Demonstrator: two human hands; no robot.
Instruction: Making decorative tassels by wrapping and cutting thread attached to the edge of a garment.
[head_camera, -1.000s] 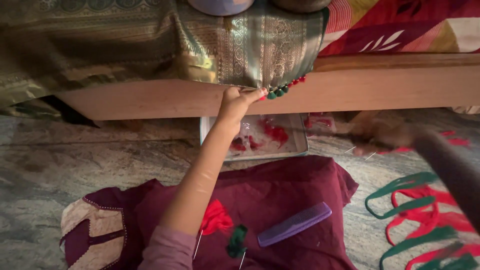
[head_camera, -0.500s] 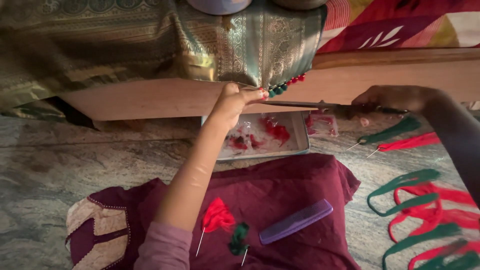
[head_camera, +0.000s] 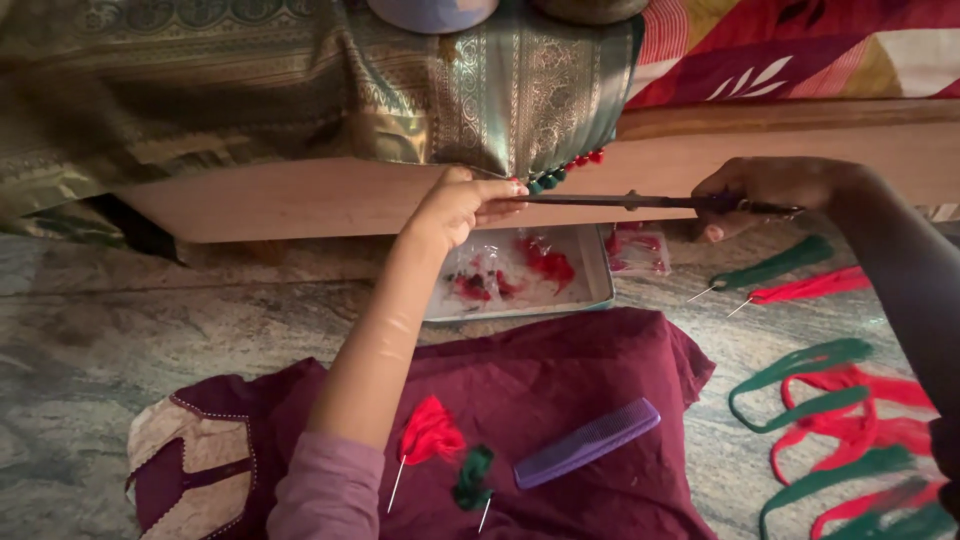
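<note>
Scissors (head_camera: 620, 201) lie level across the upper middle of the view, my right hand (head_camera: 765, 185) closed around their handles at 2 o'clock and their tips reaching my left hand (head_camera: 455, 205). My left hand, just above centre, pinches the hem of the green and gold cloth (head_camera: 300, 90) between thumb and fingers, right where the blade tips meet it. Red and green tassels (head_camera: 565, 170) hang in a short row along that hem, just to the right of my left fingertips. The cloth drapes over a wooden bed frame (head_camera: 300, 200) running across the 12 o'clock band. Below my left hand, a shallow metal tray (head_camera: 600, 275) sits on the stone floor (head_camera: 150, 330), holding clear plastic with red scraps. A maroon garment (head_camera: 600, 370) spreads at 6 o'clock; on it rest a purple comb (head_camera: 587, 443), a red thread tuft (head_camera: 432, 432) and a green thread tuft (head_camera: 472, 478), each with a pin. Red and green thread loops (head_camera: 840, 420) lie at 4 o'clock, well apart from both hands.
</note>
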